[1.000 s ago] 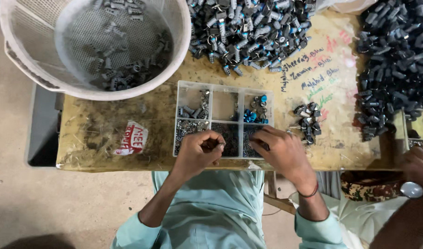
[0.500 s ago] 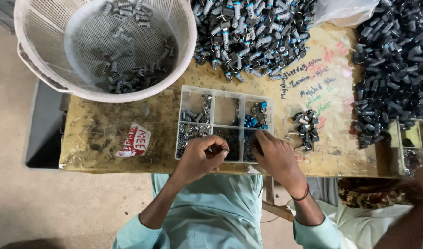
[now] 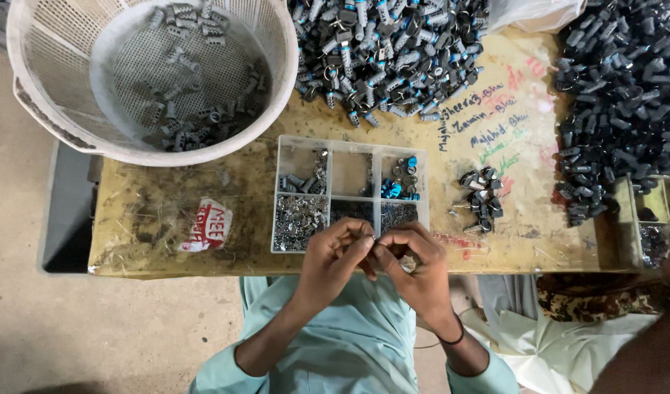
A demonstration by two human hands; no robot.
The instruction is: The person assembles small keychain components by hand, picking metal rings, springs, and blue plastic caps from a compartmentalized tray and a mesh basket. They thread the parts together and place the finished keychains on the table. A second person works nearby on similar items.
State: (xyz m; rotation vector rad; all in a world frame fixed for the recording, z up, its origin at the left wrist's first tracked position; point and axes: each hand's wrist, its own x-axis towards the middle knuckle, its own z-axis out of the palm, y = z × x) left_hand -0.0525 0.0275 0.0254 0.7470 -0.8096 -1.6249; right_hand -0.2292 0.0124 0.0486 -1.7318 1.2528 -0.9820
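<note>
Meeting now, left hand and right hand, previously apart.

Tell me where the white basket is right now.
In the head view, the white basket sits at the upper left, overhanging the table's left end, just above and left of the compartment tray.

One white basket sits in the upper left of the frame. One clear tray with six compartments lies at the centre. Three heaps of small metal parts show: one large heap at top centre, one dark heap at the right, one little cluster right of the tray. Two hands work below the tray: left hand, right hand.
</note>
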